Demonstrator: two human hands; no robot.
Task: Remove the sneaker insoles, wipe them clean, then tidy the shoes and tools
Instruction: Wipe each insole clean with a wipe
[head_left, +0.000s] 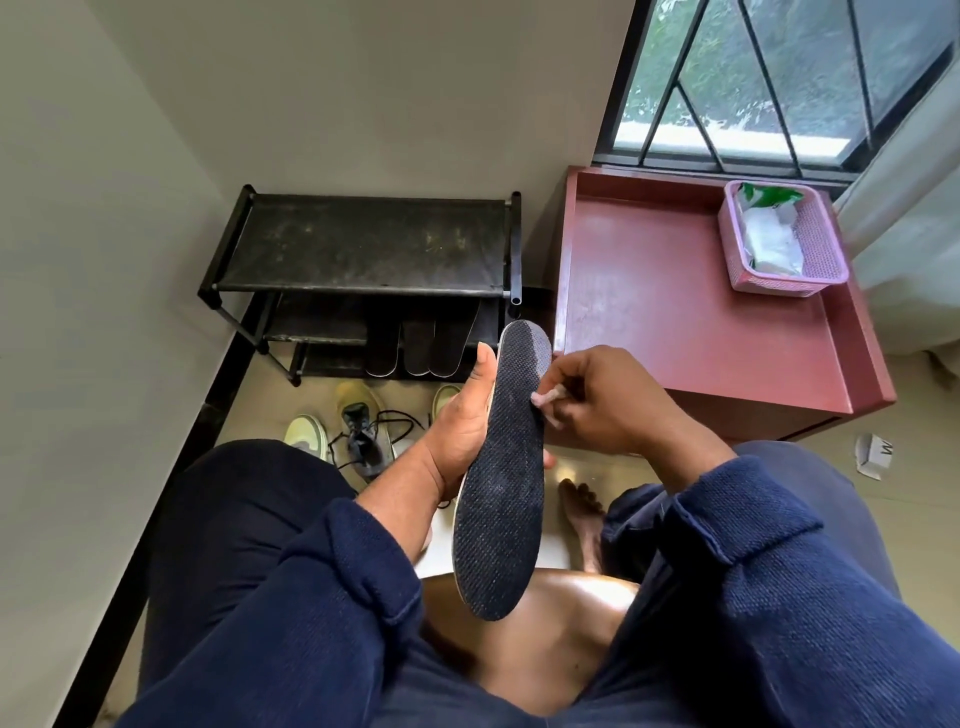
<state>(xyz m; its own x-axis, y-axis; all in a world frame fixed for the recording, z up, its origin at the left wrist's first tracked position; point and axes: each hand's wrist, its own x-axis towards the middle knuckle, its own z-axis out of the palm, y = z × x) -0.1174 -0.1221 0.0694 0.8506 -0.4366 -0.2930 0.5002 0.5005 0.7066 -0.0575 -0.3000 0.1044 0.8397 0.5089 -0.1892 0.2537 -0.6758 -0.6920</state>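
**Wiping a limp insole, braced along its edge**

I hold the dark insole (501, 467) up over my lap, toe end tilted away toward the shoe rack (358, 244), heel end hanging down near my knees. My left hand (457, 431) clasps it along the left edge at about mid-length, thumb lying up the rim and fingers wrapped behind. My right hand (597, 400) is pinched closed on a small pale wad, seemingly a wipe (545, 397), pressed against the insole's right edge.

I judge this insole to be light, thin and floppy: foam with a knitted fabric face, so it will bend away if I push on an unsupported part. The textured top grips well and is not slippery. The best hold seems to be where I have it, at the waist, with my palm backing the spot being rubbed; to reach the heel I would slide that support downward.

Three other insoles (415, 345) lean upright against the rack's lower shelves. Pale green sneakers (358, 415) lie on the floor in front of it, laces loose. A pink basket (826, 254) of wipes sits on the red side table (649, 312), well apart from my hands.
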